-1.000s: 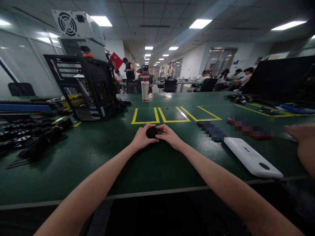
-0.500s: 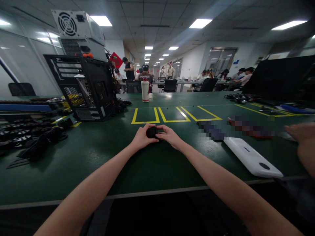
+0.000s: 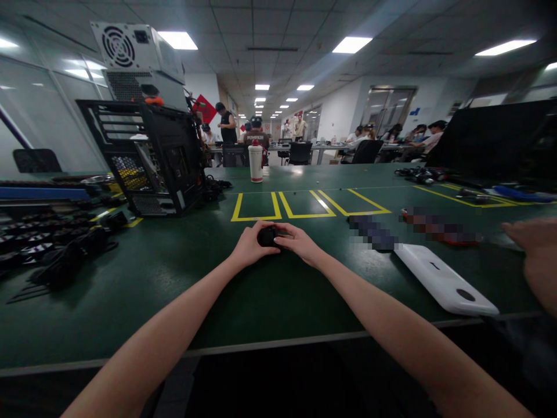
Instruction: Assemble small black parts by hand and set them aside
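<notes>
A small black rounded object (image 3: 267, 236) is held between my two hands, low over the green table (image 3: 278, 302); its exact kind does not show. My left hand (image 3: 252, 244) curves around its left side, thumb below and fingers above. From the right, my right hand (image 3: 298, 241) pinches its edge with thumb and fingertips. Just beyond my hands lie yellow tape outlines (image 3: 256, 219) on the tabletop.
An open black computer case (image 3: 152, 157) stands left, power supply units (image 3: 134, 52) stacked on it. Cables (image 3: 56, 255) lie at left. A white cup (image 3: 256, 164) stands far centre; a white device (image 3: 444, 278) lies right, near another person's hand (image 3: 535, 249).
My hands keep the black object in nearly the same place and grip. The view has shifted very slightly.
</notes>
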`<state>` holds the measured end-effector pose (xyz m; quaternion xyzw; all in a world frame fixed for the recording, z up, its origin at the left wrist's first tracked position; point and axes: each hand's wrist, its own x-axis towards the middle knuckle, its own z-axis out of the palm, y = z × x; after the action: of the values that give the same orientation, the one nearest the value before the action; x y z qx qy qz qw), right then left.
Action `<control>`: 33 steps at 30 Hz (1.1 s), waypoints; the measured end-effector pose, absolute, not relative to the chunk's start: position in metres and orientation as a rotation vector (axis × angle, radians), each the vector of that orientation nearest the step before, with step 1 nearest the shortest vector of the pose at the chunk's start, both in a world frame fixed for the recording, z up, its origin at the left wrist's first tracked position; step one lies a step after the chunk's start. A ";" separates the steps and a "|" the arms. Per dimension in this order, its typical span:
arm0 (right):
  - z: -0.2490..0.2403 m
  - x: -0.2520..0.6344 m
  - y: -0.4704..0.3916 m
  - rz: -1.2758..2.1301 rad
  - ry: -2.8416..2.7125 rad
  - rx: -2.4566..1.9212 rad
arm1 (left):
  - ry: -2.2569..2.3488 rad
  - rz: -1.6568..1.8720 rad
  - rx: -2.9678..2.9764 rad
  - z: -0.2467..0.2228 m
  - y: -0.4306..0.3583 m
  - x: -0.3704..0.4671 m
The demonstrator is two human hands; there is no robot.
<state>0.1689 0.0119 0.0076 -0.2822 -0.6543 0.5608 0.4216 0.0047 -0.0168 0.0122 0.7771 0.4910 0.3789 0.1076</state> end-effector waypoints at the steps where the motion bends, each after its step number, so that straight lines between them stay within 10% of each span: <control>1: 0.007 0.169 0.012 1.423 -1.640 -0.698 | 1.449 1.116 2.286 0.012 -0.017 0.005; 33: 0.010 0.167 0.012 1.349 -1.591 -0.748 | 1.474 1.097 2.255 0.015 -0.019 0.005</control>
<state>0.1675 0.0118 0.0097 -0.3021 -0.6425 0.5448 0.4463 0.0052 -0.0191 0.0151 0.7700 0.5033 0.3746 0.1161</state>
